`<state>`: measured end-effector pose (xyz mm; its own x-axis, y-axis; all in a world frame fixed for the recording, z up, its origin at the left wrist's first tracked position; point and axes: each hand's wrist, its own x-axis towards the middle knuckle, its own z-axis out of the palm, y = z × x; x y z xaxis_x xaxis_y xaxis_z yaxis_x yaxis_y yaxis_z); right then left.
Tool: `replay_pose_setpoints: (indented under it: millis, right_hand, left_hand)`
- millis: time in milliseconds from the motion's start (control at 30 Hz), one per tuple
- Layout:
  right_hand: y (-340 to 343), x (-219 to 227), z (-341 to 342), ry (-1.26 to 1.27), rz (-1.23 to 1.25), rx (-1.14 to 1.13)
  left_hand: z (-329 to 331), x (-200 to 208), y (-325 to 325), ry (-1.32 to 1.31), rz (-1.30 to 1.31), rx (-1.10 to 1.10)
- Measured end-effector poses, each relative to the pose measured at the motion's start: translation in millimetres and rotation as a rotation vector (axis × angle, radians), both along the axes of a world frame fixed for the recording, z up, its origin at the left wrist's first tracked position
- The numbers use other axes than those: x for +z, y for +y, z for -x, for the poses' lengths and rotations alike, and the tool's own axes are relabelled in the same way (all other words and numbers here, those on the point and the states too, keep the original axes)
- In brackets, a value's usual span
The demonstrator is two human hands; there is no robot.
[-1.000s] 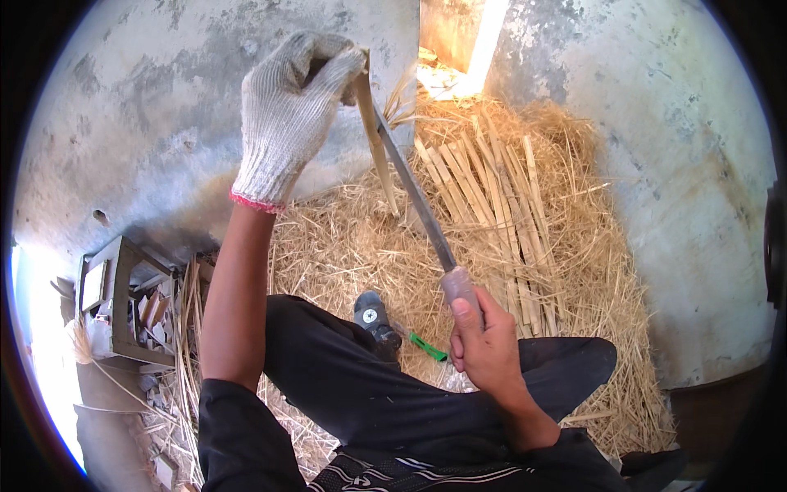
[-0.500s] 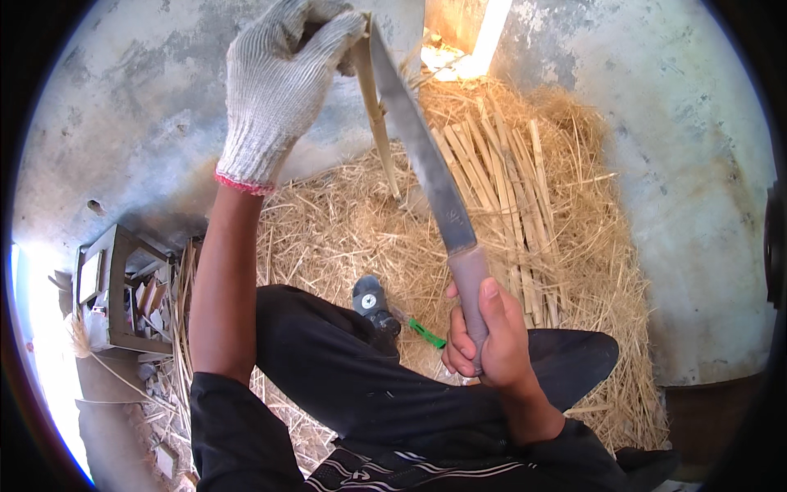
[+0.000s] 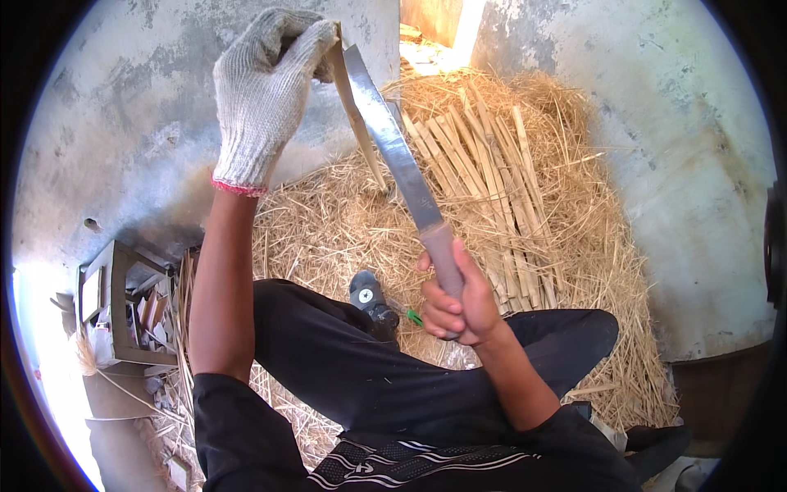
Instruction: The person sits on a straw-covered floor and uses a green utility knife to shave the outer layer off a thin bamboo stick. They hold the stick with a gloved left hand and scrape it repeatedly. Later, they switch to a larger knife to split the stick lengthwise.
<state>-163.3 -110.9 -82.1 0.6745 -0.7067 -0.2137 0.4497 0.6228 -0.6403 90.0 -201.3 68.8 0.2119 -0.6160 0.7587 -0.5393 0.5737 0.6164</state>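
My left hand (image 3: 266,98), in a white knit glove with a pink cuff edge, pinches the top of a split bamboo strip (image 3: 354,115). The strip hangs down and slants to the right below the glove. Bare, my right hand (image 3: 463,299) is closed round the grey-brown handle of a long knife (image 3: 392,139). Its blade points up and to the left, with the tip beside the strip just under the gloved fingertips. Whether blade and strip touch, I cannot tell.
Bamboo strips (image 3: 484,164) lie in a bundle on a heap of shavings (image 3: 328,225). A wooden stool frame (image 3: 123,303) with scraps stands at the left by the grey wall (image 3: 139,107). My shoe (image 3: 366,293) rests on the shavings near a green object (image 3: 414,317).
The knife and my right hand have moved left and slightly up, bringing the blade nearer the strip. My gloved hand has shifted a little left and down, still pinching the strip.
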Motion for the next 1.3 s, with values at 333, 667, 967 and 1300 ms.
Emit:
replay_pose_setpoints:
  millis: [333, 667, 967, 1300]
  right_hand:
    - [22.0, -4.6, -34.5, 0.845, 1.044, -0.535]
    - [-8.4, 9.7, 2.4, 0.117, -0.026, -0.017]
    - [10.9, -1.2, -32.0, 0.869, 1.068, -0.556]
    - [-21.0, 4.0, -0.6, -0.058, -0.160, 0.046]
  left_hand:
    - [6.0, -1.3, 9.6, 0.085, -0.003, -0.065]
    - [-3.3, -1.1, 6.5, 0.054, -0.003, -0.060]
    - [-6.4, -5.8, 7.7, 0.035, 0.007, -0.026]
    - [-8.9, -3.5, 5.5, 0.109, -0.045, -0.063]
